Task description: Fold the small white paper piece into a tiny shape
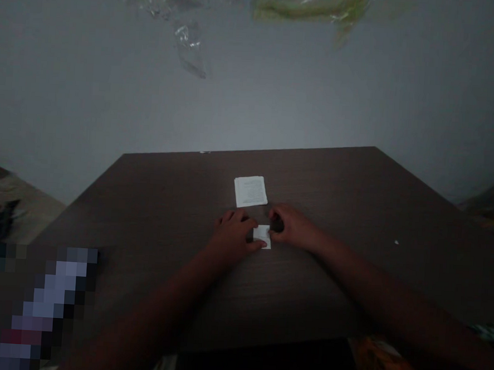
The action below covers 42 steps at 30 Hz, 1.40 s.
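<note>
A small folded white paper lies on the dark wooden table, between my two hands. My left hand rests on its left side, fingers curled, with the thumb pressed along the paper's lower edge. My right hand touches its right edge with the fingers curled in a pinch. A larger white square of paper lies flat just beyond the hands, untouched.
The table's far edge meets a plain grey wall. Clear plastic and a yellow-green object hang high on that wall. A tiny white scrap lies on the table at the right. A blurred patch covers the lower left.
</note>
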Each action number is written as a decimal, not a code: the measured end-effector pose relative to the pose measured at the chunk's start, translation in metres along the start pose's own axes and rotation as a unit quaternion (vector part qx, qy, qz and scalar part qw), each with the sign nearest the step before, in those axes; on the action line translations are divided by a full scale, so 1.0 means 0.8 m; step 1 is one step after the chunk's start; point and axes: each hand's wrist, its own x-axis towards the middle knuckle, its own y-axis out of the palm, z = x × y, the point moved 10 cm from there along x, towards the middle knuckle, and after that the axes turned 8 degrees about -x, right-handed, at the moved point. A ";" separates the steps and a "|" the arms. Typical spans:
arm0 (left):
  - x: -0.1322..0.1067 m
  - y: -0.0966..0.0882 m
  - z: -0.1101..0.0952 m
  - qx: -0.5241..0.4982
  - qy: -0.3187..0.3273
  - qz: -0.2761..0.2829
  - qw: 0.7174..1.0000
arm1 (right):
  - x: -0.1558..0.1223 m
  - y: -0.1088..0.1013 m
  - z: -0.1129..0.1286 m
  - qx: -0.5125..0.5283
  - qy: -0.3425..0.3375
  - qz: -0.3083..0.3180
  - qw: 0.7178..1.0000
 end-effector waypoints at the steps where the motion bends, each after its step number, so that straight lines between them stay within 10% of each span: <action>1: 0.000 0.000 0.000 0.000 -0.002 0.001 1.000 | 0.003 0.000 -0.004 0.007 0.007 -0.007 1.000; 11: 0.000 -0.001 0.002 0.005 0.004 -0.015 1.000 | 0.014 -0.005 -0.015 0.008 0.034 -0.055 0.998; 19: 0.001 0.015 -0.018 -0.030 0.133 0.007 0.991 | 0.002 -0.006 0.005 0.007 -0.034 -0.018 0.999; 42: -0.005 0.008 -0.020 -0.021 0.096 -0.019 0.995 | -0.019 0.013 0.050 -0.099 -0.101 0.051 0.989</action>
